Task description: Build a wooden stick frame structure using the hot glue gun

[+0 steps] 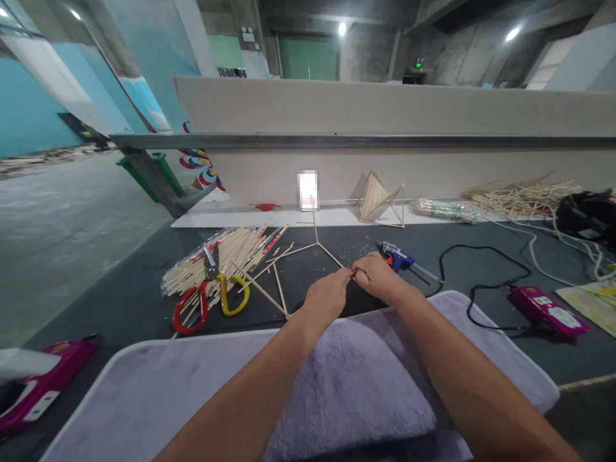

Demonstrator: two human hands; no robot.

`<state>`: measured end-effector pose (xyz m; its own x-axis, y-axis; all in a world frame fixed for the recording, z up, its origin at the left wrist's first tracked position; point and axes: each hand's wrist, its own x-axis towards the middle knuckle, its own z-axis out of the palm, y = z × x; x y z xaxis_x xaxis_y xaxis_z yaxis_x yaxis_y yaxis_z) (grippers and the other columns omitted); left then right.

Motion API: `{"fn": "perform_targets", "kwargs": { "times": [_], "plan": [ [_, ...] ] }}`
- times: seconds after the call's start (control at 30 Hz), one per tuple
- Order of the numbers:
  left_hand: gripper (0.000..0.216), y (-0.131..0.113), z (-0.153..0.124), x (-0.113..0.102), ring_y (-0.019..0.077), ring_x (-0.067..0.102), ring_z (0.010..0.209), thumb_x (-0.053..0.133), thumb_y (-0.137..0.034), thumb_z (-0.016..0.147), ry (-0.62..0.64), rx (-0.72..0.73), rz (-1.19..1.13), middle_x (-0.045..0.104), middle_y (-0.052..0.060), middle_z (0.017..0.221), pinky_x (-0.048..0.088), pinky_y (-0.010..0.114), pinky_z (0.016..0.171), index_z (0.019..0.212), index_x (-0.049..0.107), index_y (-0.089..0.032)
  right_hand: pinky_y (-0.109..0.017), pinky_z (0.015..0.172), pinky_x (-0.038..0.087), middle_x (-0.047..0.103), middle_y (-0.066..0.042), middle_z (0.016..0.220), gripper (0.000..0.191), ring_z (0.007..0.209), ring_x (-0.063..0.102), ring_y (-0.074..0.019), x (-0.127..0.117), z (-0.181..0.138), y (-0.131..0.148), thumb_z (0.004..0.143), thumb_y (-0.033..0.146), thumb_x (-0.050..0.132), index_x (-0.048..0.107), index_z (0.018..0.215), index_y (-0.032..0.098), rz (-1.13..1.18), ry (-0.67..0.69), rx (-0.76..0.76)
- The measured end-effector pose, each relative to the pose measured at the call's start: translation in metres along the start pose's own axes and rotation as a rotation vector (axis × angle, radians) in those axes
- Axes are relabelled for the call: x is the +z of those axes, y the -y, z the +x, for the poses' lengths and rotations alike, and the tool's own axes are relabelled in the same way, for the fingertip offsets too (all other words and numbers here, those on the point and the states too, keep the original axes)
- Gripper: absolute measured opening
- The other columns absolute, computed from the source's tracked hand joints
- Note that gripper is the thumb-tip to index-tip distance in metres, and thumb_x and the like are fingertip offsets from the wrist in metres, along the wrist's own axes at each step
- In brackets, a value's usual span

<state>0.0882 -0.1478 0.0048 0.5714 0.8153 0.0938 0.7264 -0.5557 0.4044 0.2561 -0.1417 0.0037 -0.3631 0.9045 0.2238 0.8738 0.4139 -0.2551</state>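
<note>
My left hand (328,294) and my right hand (378,274) meet over the dark tabletop, fingertips pinched together at the end of a thin wooden stick (331,255). That stick runs back to a joint where other sticks branch off, one rising and one going left. My fingers hide the pinched end. Left of my hands, more joined sticks (280,289) form an angled shape on the table. Just beyond my right hand lies a blue glue gun (398,260) with a clear glue stick in its back.
Scissors (208,269) with red and yellow handles rest on a pile of loose sticks (240,253). A finished-looking stick model (378,199) stands at the back. Purple towels (158,385) cover the front edge. A magenta device (548,311) and black cable (462,247) lie right.
</note>
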Motion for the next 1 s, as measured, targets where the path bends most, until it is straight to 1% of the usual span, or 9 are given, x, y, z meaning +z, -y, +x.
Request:
{"fn": "perform_targets", "kwargs": {
  "times": [0.1,0.2,0.33,0.47,0.57,0.63,0.73,0.9,1.0],
  "plan": [
    [0.034,0.002,0.000,0.001,0.0161,0.059,0.088,0.022,-0.034,0.093,-0.009,0.003,-0.043,0.064,0.002,0.095,0.041,0.026,0.074,0.105,0.053,-0.026,-0.024,0.069,0.036,0.061,-0.003,0.066,0.030,0.065,0.053,-0.0135,-0.003,-0.003,-0.014,0.076,0.012,0.031,0.061,0.071,0.013,0.268,-0.032,0.025],
    [0.034,0.004,0.001,0.005,0.0153,0.058,0.094,0.024,-0.034,0.093,-0.011,0.013,-0.079,0.064,0.002,0.100,0.041,0.025,0.079,0.107,0.054,-0.027,-0.022,0.065,0.037,0.058,-0.001,0.065,0.028,0.066,0.052,-0.0131,-0.008,-0.006,-0.026,0.074,0.013,0.032,0.059,0.069,0.015,0.378,-0.065,0.075],
    [0.035,0.005,0.003,0.012,0.0135,0.056,0.098,0.026,-0.032,0.092,-0.024,0.033,-0.112,0.063,0.002,0.105,0.039,0.024,0.086,0.109,0.055,-0.026,-0.022,0.066,0.037,0.059,-0.001,0.070,0.024,0.069,0.052,-0.0132,-0.009,-0.007,-0.026,0.072,0.013,0.036,0.059,0.070,0.016,0.333,-0.036,0.098],
    [0.035,0.007,0.004,0.012,0.0139,0.056,0.095,0.027,-0.033,0.091,-0.040,0.006,-0.099,0.063,0.002,0.105,0.040,0.024,0.083,0.107,0.057,-0.025,-0.021,0.064,0.037,0.060,-0.001,0.072,0.021,0.069,0.052,-0.0129,-0.010,-0.008,-0.015,0.070,0.013,0.039,0.060,0.073,0.017,0.309,0.005,0.081],
    [0.034,0.011,0.007,0.010,0.0152,0.057,0.091,0.030,-0.035,0.091,-0.033,-0.062,-0.071,0.064,0.003,0.102,0.041,0.025,0.079,0.105,0.058,-0.025,-0.020,0.057,0.036,0.059,0.001,0.066,0.021,0.063,0.051,-0.0120,-0.014,-0.010,-0.016,0.070,0.015,0.039,0.060,0.072,0.017,0.398,-0.002,0.153],
    [0.033,0.013,0.008,0.009,0.0161,0.058,0.090,0.030,-0.036,0.090,-0.025,-0.113,-0.046,0.065,0.004,0.100,0.041,0.025,0.077,0.103,0.059,-0.025,-0.020,0.055,0.035,0.057,0.002,0.062,0.023,0.059,0.050,-0.0120,-0.016,-0.011,-0.022,0.076,0.021,0.037,0.059,0.070,0.017,0.437,-0.057,0.239],
    [0.034,0.017,0.010,0.010,0.0173,0.058,0.090,0.031,-0.038,0.090,0.002,-0.157,-0.014,0.065,0.005,0.098,0.041,0.026,0.077,0.102,0.060,-0.025,-0.021,0.056,0.037,0.057,0.000,0.059,0.032,0.059,0.051,-0.0126,-0.016,-0.011,-0.037,0.083,0.031,0.036,0.060,0.068,0.017,0.371,-0.184,0.338],
    [0.032,0.020,0.010,0.013,0.0175,0.058,0.094,0.033,-0.034,0.089,0.030,-0.143,-0.016,0.065,0.005,0.101,0.041,0.026,0.080,0.104,0.060,-0.026,-0.024,0.071,0.042,0.067,-0.003,0.088,0.025,0.078,0.058,-0.0142,-0.013,-0.015,-0.058,0.078,0.022,0.044,0.067,0.087,0.019,0.250,-0.225,0.236],
    [0.032,0.021,0.011,0.013,0.0175,0.057,0.099,0.034,-0.031,0.089,0.023,-0.130,-0.029,0.065,0.005,0.104,0.041,0.027,0.083,0.109,0.059,-0.027,-0.025,0.071,0.044,0.068,-0.003,0.090,0.028,0.079,0.060,-0.0148,-0.013,-0.017,-0.062,0.080,0.022,0.043,0.066,0.095,0.019,0.295,-0.275,0.333]
  ]
}}
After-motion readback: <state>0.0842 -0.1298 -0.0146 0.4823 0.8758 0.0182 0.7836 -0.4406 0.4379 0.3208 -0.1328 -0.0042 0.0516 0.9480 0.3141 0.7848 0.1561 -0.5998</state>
